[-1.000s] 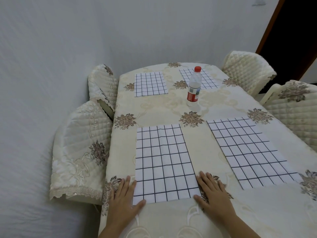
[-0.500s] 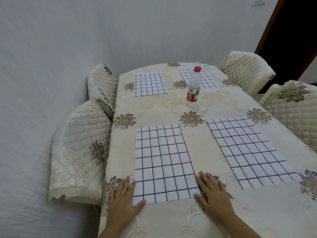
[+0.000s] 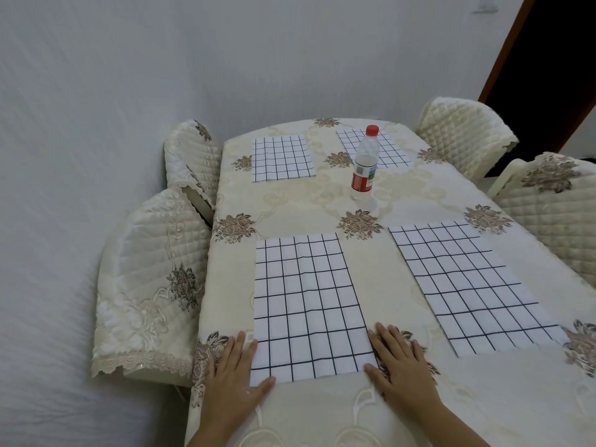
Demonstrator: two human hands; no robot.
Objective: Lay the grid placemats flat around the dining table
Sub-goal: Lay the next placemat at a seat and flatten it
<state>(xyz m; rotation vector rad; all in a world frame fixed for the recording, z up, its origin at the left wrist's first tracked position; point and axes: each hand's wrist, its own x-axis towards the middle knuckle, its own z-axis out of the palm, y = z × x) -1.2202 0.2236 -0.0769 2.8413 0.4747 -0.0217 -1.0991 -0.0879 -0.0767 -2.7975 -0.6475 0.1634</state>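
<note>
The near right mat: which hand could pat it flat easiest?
Probably the right hand. It lies flat between the near left placemat and the near right placemat; the left hand rests at the left placemat's other side.

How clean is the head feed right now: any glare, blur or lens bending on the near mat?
Head view: light soft and even, no glare on the near placemat, grid lines sharp; head view: wide-angle lens bows the table edges and leans the chairs outward; head view: faint shadows only beside the left hand and right hand; doorway dark.
</note>
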